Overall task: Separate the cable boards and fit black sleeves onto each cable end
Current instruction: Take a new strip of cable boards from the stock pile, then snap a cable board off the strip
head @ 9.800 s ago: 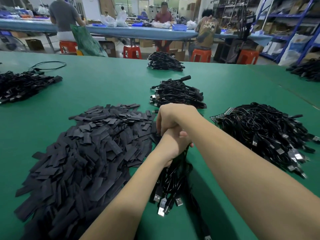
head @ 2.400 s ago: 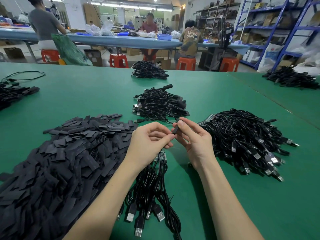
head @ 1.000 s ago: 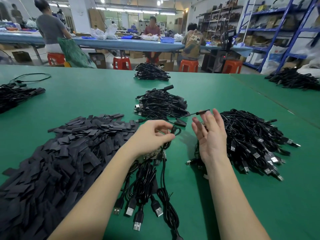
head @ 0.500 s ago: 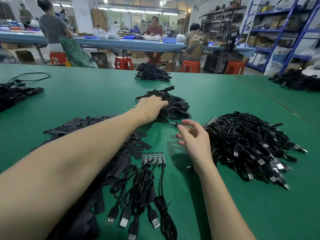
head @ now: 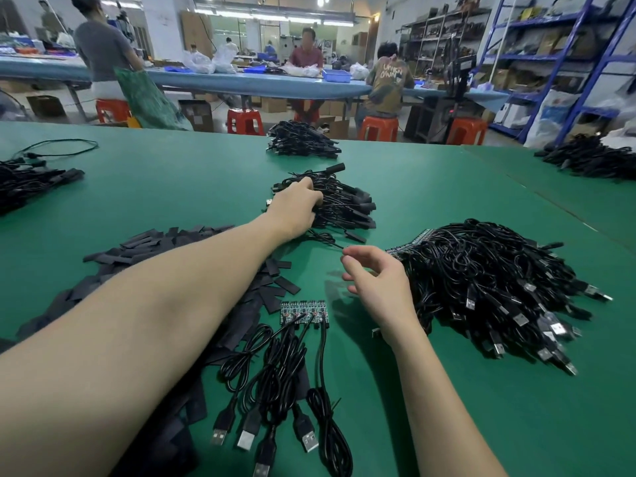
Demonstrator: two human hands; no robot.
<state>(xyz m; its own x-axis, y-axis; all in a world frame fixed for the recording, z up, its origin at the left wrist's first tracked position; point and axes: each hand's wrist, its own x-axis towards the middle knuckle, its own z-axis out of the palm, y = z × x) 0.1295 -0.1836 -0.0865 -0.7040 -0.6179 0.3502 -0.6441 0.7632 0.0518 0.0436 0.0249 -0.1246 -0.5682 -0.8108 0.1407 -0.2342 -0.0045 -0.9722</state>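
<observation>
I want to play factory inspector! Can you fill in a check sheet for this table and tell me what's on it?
Surface: green table, no damage seen.
Job's things: strip of small circuit boards with USB cables attached, near the front; pile of flat black sleeves on the left.
Clutter: sleeved cable pile in the middle; big unsorted cable heap on the right; more black bundles farther back.
Grippers: left hand rests on the sleeved cable pile; right hand hovers, loosely curled, holding nothing.
Cables: tangled in heaps, none hanging off the edge.
Surroundings: workers on orange stools, blue shelving.
</observation>
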